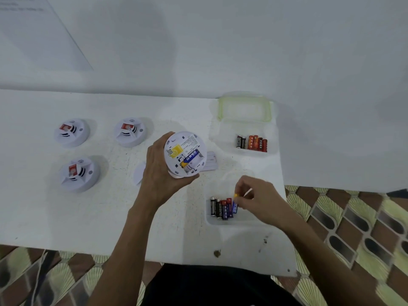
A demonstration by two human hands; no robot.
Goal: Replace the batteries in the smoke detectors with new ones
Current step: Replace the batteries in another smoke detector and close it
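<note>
Against a white wall, white scuffed worktop (66,217) over patterned tile floor (353,217) | left hand (159,173) grips opened smoke detector (185,154) | right hand (258,197) pinches blue battery (235,205) at near clear tray (220,221) | 3 detectors left.

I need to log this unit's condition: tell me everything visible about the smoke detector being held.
The smoke detector is a round, white, plastic-looking disc, turned underside up and tilted toward the camera. Its back carries a yellow sticker, small printed text and an open battery bay holding a blue battery with a yellow end. The left hand lifts it above the white table, the fingers wrapped round its left and lower rim. Nothing else touches it; the right hand is apart, at a clear tray of batteries.
</note>
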